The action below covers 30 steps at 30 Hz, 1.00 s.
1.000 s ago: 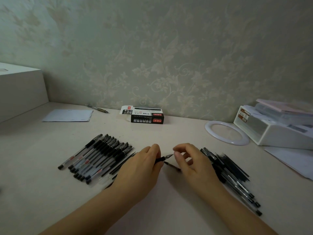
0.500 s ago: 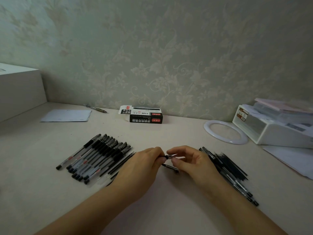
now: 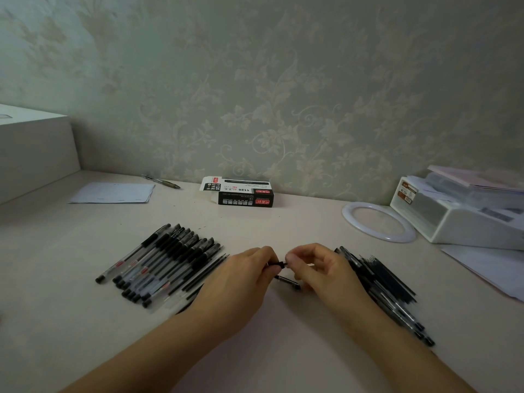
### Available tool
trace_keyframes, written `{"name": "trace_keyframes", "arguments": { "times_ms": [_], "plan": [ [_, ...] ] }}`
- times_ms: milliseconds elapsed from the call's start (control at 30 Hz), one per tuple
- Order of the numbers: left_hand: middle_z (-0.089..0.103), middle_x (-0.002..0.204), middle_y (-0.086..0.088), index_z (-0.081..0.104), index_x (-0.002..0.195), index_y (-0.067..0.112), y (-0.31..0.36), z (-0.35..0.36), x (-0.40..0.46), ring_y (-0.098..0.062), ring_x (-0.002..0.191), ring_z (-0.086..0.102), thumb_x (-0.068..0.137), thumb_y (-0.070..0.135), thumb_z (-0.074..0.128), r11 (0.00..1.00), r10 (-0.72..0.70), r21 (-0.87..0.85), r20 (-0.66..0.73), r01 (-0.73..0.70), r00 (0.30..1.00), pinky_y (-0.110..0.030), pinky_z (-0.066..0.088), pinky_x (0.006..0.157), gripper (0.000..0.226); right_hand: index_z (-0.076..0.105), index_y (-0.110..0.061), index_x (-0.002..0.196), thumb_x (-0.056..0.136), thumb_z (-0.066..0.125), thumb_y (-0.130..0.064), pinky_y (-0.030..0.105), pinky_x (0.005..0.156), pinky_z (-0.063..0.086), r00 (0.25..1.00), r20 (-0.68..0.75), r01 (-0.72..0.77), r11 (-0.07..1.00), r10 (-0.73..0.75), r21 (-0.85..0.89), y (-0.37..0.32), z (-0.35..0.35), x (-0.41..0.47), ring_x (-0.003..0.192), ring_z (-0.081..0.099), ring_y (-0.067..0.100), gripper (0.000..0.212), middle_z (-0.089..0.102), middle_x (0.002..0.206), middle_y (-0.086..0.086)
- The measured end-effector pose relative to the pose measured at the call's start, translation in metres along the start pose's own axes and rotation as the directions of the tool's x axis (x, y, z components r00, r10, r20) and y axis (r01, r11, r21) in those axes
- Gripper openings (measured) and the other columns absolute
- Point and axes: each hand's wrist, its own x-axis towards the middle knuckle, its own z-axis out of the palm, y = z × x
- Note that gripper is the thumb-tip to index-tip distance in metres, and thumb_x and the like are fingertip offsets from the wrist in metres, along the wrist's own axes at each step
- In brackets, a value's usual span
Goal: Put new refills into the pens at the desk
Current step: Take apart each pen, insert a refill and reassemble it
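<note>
Near the surface's front edge, the left hand (image 3: 241, 282) grips a black pen (image 3: 276, 264) whose tip the right hand (image 3: 320, 269) pinches. The refill box (image 3: 241, 192) lies open at the back edge, contents unclear.

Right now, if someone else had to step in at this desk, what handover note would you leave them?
Left hand grips a black pen by its body; right hand pinches the pen's front end, seemingly fitting the tip section.
A short dark part lies on the desk just below the hands.
A row of capped pens lies to the left, a darker heap of pens and refills to the right, and the open pen box by the wall.
Done: cannot tell which pile is finished.
Left: close this pen, then work through the rest.
</note>
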Motion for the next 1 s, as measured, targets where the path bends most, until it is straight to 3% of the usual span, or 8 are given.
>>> {"name": "trace_keyframes", "arguments": {
  "times_ms": [133,233,300,400,667,767,900,1000],
  "plan": [
    [0.052,0.080,0.015,0.055,0.096,0.026,0.000,0.001,0.001,-0.007,0.073,0.049,0.099,0.036,0.043,1.000,0.007,0.005,-0.006,-0.007,1.000,-0.030,0.043,0.065,0.016,0.072,-0.021,0.084,0.086,0.072,-0.027,0.010,0.061,0.048,1.000,-0.004,0.011,1.000,-0.011,-0.026,0.001,-0.002,0.001,0.068,0.064,-0.003,0.006,0.075,0.080,-0.005],
    [0.055,0.082,0.013,0.055,0.095,0.025,0.000,0.000,0.001,-0.007,0.073,0.050,0.099,0.035,0.043,1.000,0.006,-0.001,-0.006,-0.006,1.000,-0.032,0.044,0.066,0.016,0.073,-0.020,0.094,0.085,0.073,-0.014,0.011,0.066,0.050,0.999,0.052,0.004,0.998,-0.007,0.060,0.000,-0.004,0.001,0.078,0.069,0.001,0.011,0.075,0.088,-0.007],
    [0.056,0.082,0.013,0.055,0.094,0.025,0.000,-0.001,0.001,-0.007,0.074,0.050,0.099,0.034,0.044,1.000,0.008,-0.009,-0.012,-0.008,1.000,-0.031,0.044,0.066,0.016,0.072,-0.024,0.100,0.083,0.075,-0.021,0.013,0.068,0.051,0.998,0.057,-0.020,0.997,0.016,0.074,-0.001,-0.003,0.001,0.081,0.069,0.003,0.017,0.075,0.093,-0.008],
    [0.052,0.079,0.014,0.055,0.094,0.025,0.001,0.000,0.000,-0.007,0.072,0.048,0.099,0.034,0.044,1.000,0.020,-0.007,-0.020,-0.020,1.000,-0.028,0.042,0.064,0.015,0.072,-0.024,0.092,0.083,0.072,-0.035,0.012,0.063,0.051,0.999,0.008,-0.035,0.999,0.035,0.009,0.000,-0.001,0.000,0.070,0.065,0.001,0.014,0.075,0.084,-0.006],
    [0.053,0.078,0.013,0.054,0.093,0.025,0.000,-0.001,0.001,-0.007,0.073,0.049,0.099,0.033,0.043,0.999,-0.032,-0.006,-0.035,0.032,0.999,-0.029,0.043,0.065,0.016,0.072,-0.017,0.089,0.088,0.070,-0.018,0.013,0.060,0.050,0.982,-0.187,-0.021,0.995,0.038,0.096,-0.001,-0.013,0.005,0.061,0.060,-0.002,0.002,0.073,0.074,-0.005],
    [0.054,0.080,0.013,0.054,0.093,0.025,-0.002,-0.001,0.001,-0.007,0.074,0.050,0.099,0.034,0.042,0.998,-0.063,0.003,-0.052,0.063,0.997,-0.030,0.045,0.066,0.016,0.072,-0.020,0.081,0.084,0.074,-0.019,0.009,0.059,0.048,0.976,-0.212,0.035,0.998,-0.045,-0.052,-0.003,-0.016,0.003,0.060,0.060,-0.002,0.004,0.072,0.071,-0.004],
    [0.056,0.081,0.012,0.055,0.094,0.024,-0.003,-0.001,0.001,-0.008,0.075,0.051,0.099,0.034,0.044,0.997,-0.072,0.010,-0.051,0.072,0.996,-0.032,0.046,0.068,0.016,0.071,-0.028,0.073,0.076,0.079,-0.031,0.013,0.057,0.043,0.987,0.012,0.145,0.872,-0.158,-0.467,-0.002,-0.009,-0.005,0.059,0.054,0.000,0.010,0.067,0.069,-0.012],
    [0.057,0.083,0.012,0.055,0.094,0.023,-0.003,0.000,0.001,-0.008,0.076,0.051,0.098,0.034,0.044,0.998,-0.067,0.012,-0.054,0.068,0.996,-0.029,0.044,0.067,0.016,0.071,-0.030,0.076,0.075,0.078,-0.036,0.013,0.059,0.039,0.978,0.105,0.209,0.775,-0.183,-0.597,0.000,-0.003,-0.007,0.068,0.054,-0.001,0.009,0.064,0.071,-0.012]
  ]
}}
